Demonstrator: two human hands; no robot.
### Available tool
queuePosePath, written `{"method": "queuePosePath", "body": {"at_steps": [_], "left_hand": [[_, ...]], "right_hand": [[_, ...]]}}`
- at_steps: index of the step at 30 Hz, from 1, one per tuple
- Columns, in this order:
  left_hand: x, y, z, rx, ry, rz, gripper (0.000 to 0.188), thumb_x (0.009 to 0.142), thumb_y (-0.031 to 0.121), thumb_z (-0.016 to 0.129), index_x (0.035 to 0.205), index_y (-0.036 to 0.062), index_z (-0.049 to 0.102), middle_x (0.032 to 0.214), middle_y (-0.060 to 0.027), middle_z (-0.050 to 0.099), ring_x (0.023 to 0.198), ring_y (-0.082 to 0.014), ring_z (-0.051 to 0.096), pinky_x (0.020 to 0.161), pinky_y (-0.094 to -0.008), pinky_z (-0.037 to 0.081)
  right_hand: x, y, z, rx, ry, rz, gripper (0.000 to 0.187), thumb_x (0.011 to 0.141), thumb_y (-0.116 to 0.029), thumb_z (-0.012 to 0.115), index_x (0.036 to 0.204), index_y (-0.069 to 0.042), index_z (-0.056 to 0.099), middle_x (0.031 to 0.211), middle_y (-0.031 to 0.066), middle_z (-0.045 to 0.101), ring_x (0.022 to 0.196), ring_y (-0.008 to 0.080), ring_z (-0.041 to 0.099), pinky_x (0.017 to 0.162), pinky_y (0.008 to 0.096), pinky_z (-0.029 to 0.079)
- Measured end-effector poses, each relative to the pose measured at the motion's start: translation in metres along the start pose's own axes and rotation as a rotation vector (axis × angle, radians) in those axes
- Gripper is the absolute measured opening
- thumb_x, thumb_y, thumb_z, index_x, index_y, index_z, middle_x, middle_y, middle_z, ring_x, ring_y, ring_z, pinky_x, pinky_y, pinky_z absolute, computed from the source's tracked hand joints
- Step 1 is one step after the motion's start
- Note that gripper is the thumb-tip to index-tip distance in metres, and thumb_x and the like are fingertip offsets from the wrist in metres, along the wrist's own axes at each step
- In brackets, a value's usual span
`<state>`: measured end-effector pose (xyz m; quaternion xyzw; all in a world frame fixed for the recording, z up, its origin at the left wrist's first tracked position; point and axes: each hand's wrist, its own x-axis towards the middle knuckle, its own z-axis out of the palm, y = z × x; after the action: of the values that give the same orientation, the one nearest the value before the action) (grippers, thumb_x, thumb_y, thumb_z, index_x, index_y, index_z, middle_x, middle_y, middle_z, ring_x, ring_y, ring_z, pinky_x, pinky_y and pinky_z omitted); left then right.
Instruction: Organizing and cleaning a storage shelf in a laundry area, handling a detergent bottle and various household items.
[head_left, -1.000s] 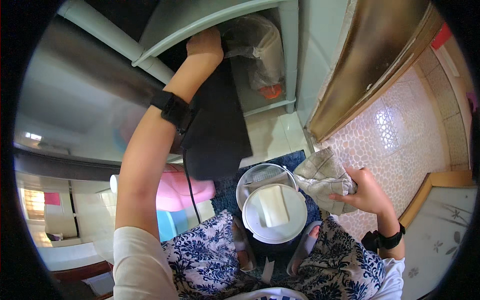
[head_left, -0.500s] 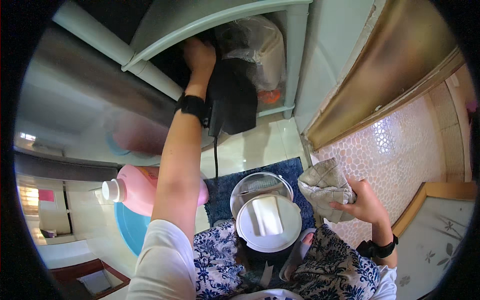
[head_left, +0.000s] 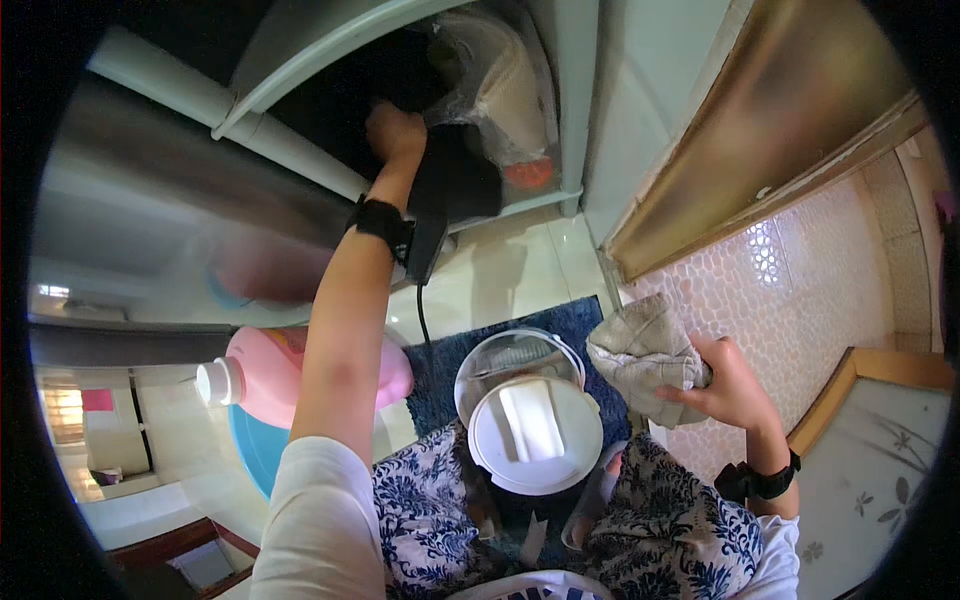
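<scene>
My left hand (head_left: 395, 132) reaches into a pale-framed shelf, its fingers curled at the edge of a limp black cloth-like item (head_left: 458, 178). The fingertips are lost in the dark there. A clear plastic bag (head_left: 515, 100) with something cream-coloured inside lies beside that item. On the other side, my right hand (head_left: 738, 385) grips a folded grey-beige checked cloth (head_left: 640, 350), thumb on the near side. Between my knees, a white lid (head_left: 488, 450) with a white block-like piece (head_left: 533, 422) on it partly covers a white bucket (head_left: 470, 372).
A big pink bottle (head_left: 265, 375) with a white cap stands at the left by a blue basin (head_left: 255, 450). A dark blue mat (head_left: 435, 405) lies beneath the bucket. The shelf frame (head_left: 572, 150) and a brown door edge (head_left: 740, 160) rise ahead; a frosted panel (head_left: 870, 470) is at right.
The black item has gone up and further into the shelf along with my left hand. My right hand still grips the cloth, little moved. The whole view has shifted slightly.
</scene>
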<state>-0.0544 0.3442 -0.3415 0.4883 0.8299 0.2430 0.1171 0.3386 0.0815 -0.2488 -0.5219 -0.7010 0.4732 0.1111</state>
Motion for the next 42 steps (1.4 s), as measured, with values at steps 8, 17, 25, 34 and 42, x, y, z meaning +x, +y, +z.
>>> {"method": "queuePosePath", "body": {"at_steps": [8,17,25,34,42], "left_hand": [[-0.072,0.013,-0.017,0.362,0.541,0.826,0.051,0.074,0.007,0.065,0.118,-0.0055,0.042,0.135,-0.0320,0.032,0.102,-0.0493,0.054,0.086,-0.0492,0.049],[-0.220,-0.016,-0.083,0.495,-0.899,0.832,0.025,0.077,0.024,0.060,0.091,0.0039,0.066,0.078,-0.0224,0.063,0.077,-0.0385,0.063,0.070,-0.0471,0.051],[-0.263,-0.069,-0.085,0.246,-1.232,0.569,0.021,0.075,0.026,0.068,0.076,0.0056,0.070,0.075,-0.0155,0.067,0.072,-0.0328,0.066,0.068,-0.0407,0.052],[-0.272,-0.066,-0.085,0.188,-1.303,0.304,0.029,0.080,0.027,0.063,0.065,0.0023,0.067,0.056,-0.0080,0.064,0.052,-0.0197,0.064,0.057,-0.0323,0.051],[-0.254,-0.070,-0.088,0.241,-1.074,0.549,0.023,0.081,0.021,0.062,0.071,0.0010,0.067,0.058,-0.0131,0.063,0.053,-0.0256,0.063,0.057,-0.0363,0.051]], "right_hand": [[-0.004,0.011,0.003,-0.148,0.077,-0.093,0.034,0.069,-0.018,0.078,0.089,0.002,0.060,0.074,0.0192,0.061,0.063,0.0299,0.058,0.063,0.0347,0.047],[0.006,0.007,0.000,-0.097,0.121,-0.092,0.032,0.069,-0.015,0.077,0.089,0.004,0.060,0.071,0.0191,0.061,0.062,0.0263,0.060,0.062,0.0358,0.047],[-0.001,0.023,-0.002,-0.059,0.068,-0.033,0.032,0.069,-0.015,0.078,0.089,0.003,0.061,0.077,0.0154,0.064,0.068,0.0224,0.061,0.066,0.0346,0.048],[0.006,0.027,-0.003,0.128,0.004,0.002,0.045,0.068,-0.013,0.077,0.105,0.004,0.059,0.098,0.0115,0.064,0.091,0.0193,0.060,0.084,0.0330,0.047],[0.006,0.035,0.007,0.108,0.177,0.066,0.070,0.066,-0.020,0.079,0.123,0.004,0.046,0.115,0.0186,0.056,0.108,0.0262,0.054,0.095,0.0358,0.041]]}}
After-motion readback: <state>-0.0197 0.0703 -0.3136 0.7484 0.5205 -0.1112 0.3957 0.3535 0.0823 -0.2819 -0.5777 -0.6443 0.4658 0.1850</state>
